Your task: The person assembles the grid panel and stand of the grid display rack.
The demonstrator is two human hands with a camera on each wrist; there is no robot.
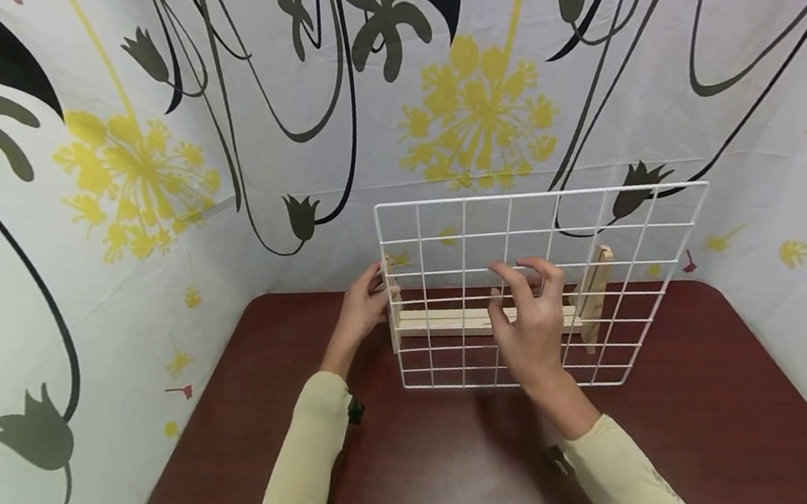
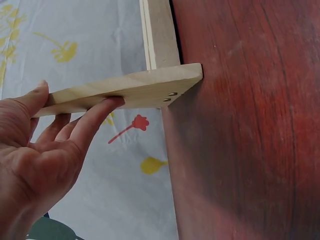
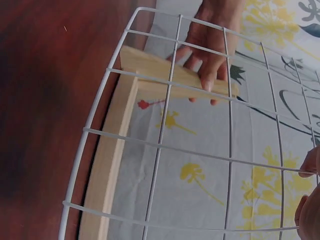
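Observation:
A white wire grid panel (image 1: 555, 194) rises at a tilt in front of a wooden rack in the head view. My right hand (image 1: 535, 337) holds the grid near its middle, fingers and thumb bent at the wires. Behind it, long pale slats (image 1: 450, 322) join two end boards of the rack. My left hand (image 1: 364, 303) grips the left end board (image 2: 135, 87), thumb on one side and fingers on the other; two screw heads show near its lower corner. The right end board (image 1: 596, 295) leans outward behind the wires.
Everything stands toward the back of a dark red-brown table (image 1: 432, 484). A white cloth (image 1: 213, 174) with yellow and grey flowers hangs close behind and along both sides. Dark bands sit at both sleeves' cuffs.

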